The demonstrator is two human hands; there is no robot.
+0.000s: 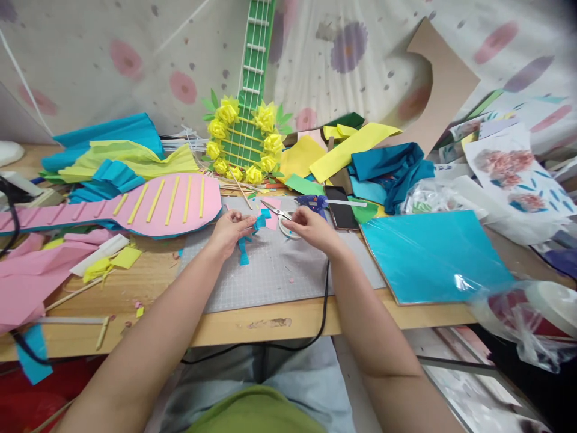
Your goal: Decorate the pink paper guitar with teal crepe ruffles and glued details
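Note:
My left hand (232,233) is closed in a pinch on a small strip of blue crepe paper (259,223). Another blue scrap (244,251) hangs or lies just below those fingertips. My right hand (315,230) has its thumb and fingers pressed together over the white handle of a pair of scissors (282,215). Whether it touches the scissors or pinches something small is hidden. The blades point up and left on the grey cutting mat (279,282). Behind the right hand lies a purple glue gun (312,203), beside a dark phone (342,209).
A green paper guitar with yellow flowers (246,141) stands at the back. To the left lies a pink guitar shape with yellow strips (174,201). A blue sheet pack (437,258) rests at right. Crepe paper (130,162) and a brown cardboard cutout (444,78) crowd the back. A black cord (325,300) crosses the table edge.

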